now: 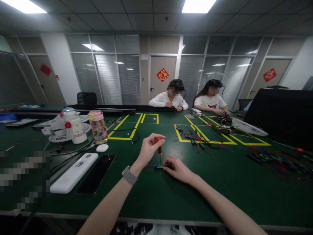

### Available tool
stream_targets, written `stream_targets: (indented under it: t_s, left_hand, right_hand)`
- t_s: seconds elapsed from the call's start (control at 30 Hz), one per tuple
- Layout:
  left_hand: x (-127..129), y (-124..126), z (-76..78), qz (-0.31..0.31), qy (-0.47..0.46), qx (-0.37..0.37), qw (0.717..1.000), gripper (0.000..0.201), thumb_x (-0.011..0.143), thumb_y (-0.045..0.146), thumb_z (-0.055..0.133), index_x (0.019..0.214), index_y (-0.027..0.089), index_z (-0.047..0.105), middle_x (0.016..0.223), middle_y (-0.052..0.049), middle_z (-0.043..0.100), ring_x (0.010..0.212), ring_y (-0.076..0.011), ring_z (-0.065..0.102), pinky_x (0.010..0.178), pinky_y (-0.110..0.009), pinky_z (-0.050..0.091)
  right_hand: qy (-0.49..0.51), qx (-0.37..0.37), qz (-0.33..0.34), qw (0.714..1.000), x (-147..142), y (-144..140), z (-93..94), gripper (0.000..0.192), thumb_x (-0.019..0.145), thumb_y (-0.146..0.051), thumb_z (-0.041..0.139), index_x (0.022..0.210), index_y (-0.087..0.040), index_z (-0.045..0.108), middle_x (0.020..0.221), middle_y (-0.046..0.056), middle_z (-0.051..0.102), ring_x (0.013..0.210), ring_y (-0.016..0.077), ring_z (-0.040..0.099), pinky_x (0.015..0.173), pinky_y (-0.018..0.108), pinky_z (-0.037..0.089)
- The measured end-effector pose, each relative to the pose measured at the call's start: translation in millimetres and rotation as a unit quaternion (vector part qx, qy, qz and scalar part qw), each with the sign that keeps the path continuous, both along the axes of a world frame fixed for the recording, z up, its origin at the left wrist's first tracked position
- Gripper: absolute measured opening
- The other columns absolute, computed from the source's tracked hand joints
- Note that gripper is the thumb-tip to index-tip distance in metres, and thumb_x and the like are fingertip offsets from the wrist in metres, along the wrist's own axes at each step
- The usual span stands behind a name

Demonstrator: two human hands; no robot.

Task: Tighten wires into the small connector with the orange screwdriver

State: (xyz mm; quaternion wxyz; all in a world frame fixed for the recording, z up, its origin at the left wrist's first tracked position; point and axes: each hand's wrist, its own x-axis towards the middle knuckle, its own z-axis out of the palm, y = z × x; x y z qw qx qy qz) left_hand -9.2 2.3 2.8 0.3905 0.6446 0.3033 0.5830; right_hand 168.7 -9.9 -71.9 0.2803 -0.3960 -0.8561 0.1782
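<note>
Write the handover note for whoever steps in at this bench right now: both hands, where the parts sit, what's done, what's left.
Left hand: gripped around the small orange-handled screwdriver, held upright, tip down on the part.
Right hand: pressing the small dark wired connector block flat on the green table mat.
Parts: red and blue leads run left from the block. A heap of loose red, blue and black wired pieces lies in the yellow-taped box ahead; more lie far right.
Done: block positioned, driver engaged.
Left: I cannot tell how far the screw is driven; judging by the heap, more pieces probably wait.
</note>
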Motion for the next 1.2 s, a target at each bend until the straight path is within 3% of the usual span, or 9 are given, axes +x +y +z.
stream_targets:
  t_s: [0.07,0.2,0.27,0.47,0.53,0.7,0.9,1.07,1.2]
  left_hand:
    - [0.1,1.1,-0.7,-0.002,-0.001,0.003,1.0,0.02,0.081,0.033,0.066,0.091,0.017,0.073,0.087,-0.004,0.069,0.074,-0.0132,0.061,0.07,-0.024,0.048]
    - [0.6,4.0,-2.5,-0.091,-0.039,-0.022,0.995,0.031,0.089,0.031,0.054,0.112,0.017,0.068,0.109,-0.01,0.069,0.101,-0.0211,0.064,0.088,-0.032,0.049]
    - [0.4,3.8,-2.2,-0.107,-0.04,-0.028,0.993,0.033,0.089,0.031,0.055,0.117,0.017,0.065,0.109,-0.01,0.069,0.101,-0.0213,0.064,0.089,-0.034,0.049]
    - [-0.3,1.7,-0.5,0.03,0.044,0.066,0.996,0.019,0.08,0.03,0.068,0.094,0.018,0.072,0.094,-0.004,0.065,0.082,-0.0152,0.062,0.076,-0.026,0.051]
    - [-0.3,2.3,-0.6,0.02,0.045,0.077,0.996,0.02,0.085,0.031,0.062,0.098,0.018,0.072,0.099,-0.006,0.064,0.088,-0.0162,0.062,0.079,-0.027,0.05]
    - [0.5,3.3,-1.9,-0.09,0.012,0.017,0.996,0.034,0.091,0.032,0.052,0.119,0.016,0.064,0.101,-0.008,0.068,0.09,-0.0191,0.066,0.084,-0.032,0.051]
    - [1.7,2.0,-3.8,0.037,0.06,0.083,0.994,0.022,0.086,0.031,0.061,0.102,0.019,0.07,0.098,-0.005,0.059,0.085,-0.0149,0.06,0.076,-0.025,0.05]
    - [0.9,1.0,-0.6,-0.035,0.036,0.052,0.997,0.03,0.093,0.029,0.048,0.117,0.02,0.064,0.105,-0.007,0.063,0.095,-0.0177,0.063,0.084,-0.03,0.05]
    - [0.0,0.8,-1.6,0.012,0.062,0.079,0.995,0.023,0.087,0.03,0.06,0.106,0.02,0.068,0.095,-0.005,0.063,0.084,-0.0163,0.062,0.077,-0.028,0.05]
  right_hand:
    - [-0.001,0.001,0.0,1.0,0.3,0.2,-0.7,0.006,0.081,-0.013,0.061,0.085,-0.017,0.063,0.084,0.004,0.06,0.08,0.0182,0.055,0.074,0.03,0.044]
    - [0.003,0.005,0.004,1.0,0.3,0.0,-0.4,0.006,0.081,-0.013,0.06,0.085,-0.017,0.062,0.084,0.004,0.06,0.08,0.018,0.054,0.075,0.03,0.044]
    - [0.006,0.007,0.003,1.0,0.0,-0.4,0.2,0.006,0.081,-0.012,0.06,0.085,-0.017,0.062,0.083,0.003,0.06,0.08,0.018,0.054,0.075,0.03,0.044]
    - [0.028,-0.01,-0.005,1.0,-0.8,1.7,-2.1,0.009,0.08,-0.012,0.062,0.085,-0.017,0.066,0.082,0.003,0.06,0.079,0.0175,0.056,0.073,0.029,0.045]
    - [0.041,-0.022,-0.008,0.999,-1.0,3.7,-4.4,0.011,0.079,-0.011,0.063,0.087,-0.017,0.069,0.082,0.004,0.061,0.079,0.0173,0.057,0.073,0.029,0.045]
    - [0.069,-0.046,-0.007,0.996,-0.9,7.0,-8.5,0.012,0.08,-0.015,0.066,0.089,-0.017,0.073,0.082,0.004,0.062,0.077,0.0167,0.058,0.072,0.029,0.046]
    - [0.086,-0.06,-0.014,0.994,-0.9,6.6,-7.1,0.012,0.078,-0.014,0.066,0.088,-0.017,0.073,0.08,0.003,0.061,0.075,0.0156,0.057,0.07,0.027,0.046]
    - [0.093,-0.06,-0.013,0.994,-0.9,6.6,-7.6,0.011,0.078,-0.013,0.064,0.086,-0.016,0.071,0.081,0.003,0.061,0.075,0.0157,0.057,0.07,0.027,0.046]
    - [0.092,-0.061,-0.01,0.994,-0.5,7.3,-8.4,0.008,0.08,-0.016,0.064,0.086,-0.017,0.07,0.08,0.003,0.062,0.074,0.0157,0.056,0.07,0.028,0.045]
